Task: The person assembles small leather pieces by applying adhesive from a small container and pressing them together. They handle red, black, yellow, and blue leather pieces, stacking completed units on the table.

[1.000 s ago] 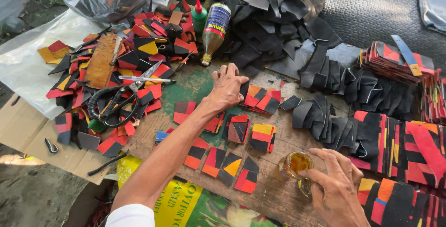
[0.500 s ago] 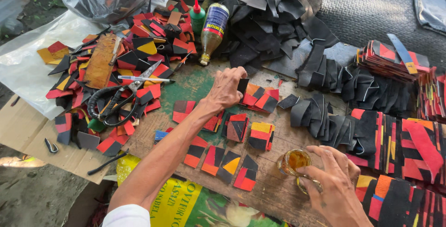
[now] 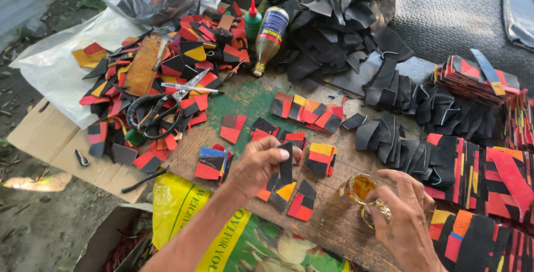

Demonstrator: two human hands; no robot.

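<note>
My left hand (image 3: 260, 162) pinches a small black rubber piece (image 3: 286, 161) and holds it upright above the wooden board (image 3: 245, 102). Red, black and orange cut pieces (image 3: 307, 110) lie in rows on the board around it. My right hand (image 3: 401, 216) rests at the lower right, fingers curled over a small open glass jar of amber glue (image 3: 358, 189). Whether it grips the jar or only touches its rim is unclear.
Black scissors (image 3: 161, 110) lie on a heap of coloured scraps at the left. Two glue bottles (image 3: 268, 35) stand behind. A black strip pile (image 3: 334, 21) sits at the back, stacked pieces (image 3: 478, 166) at the right. A yellow-green sack (image 3: 222, 233) hangs in front.
My left hand has pulled back from the far row toward me and now holds a black piece. My right hand stays at the glue jar.
</note>
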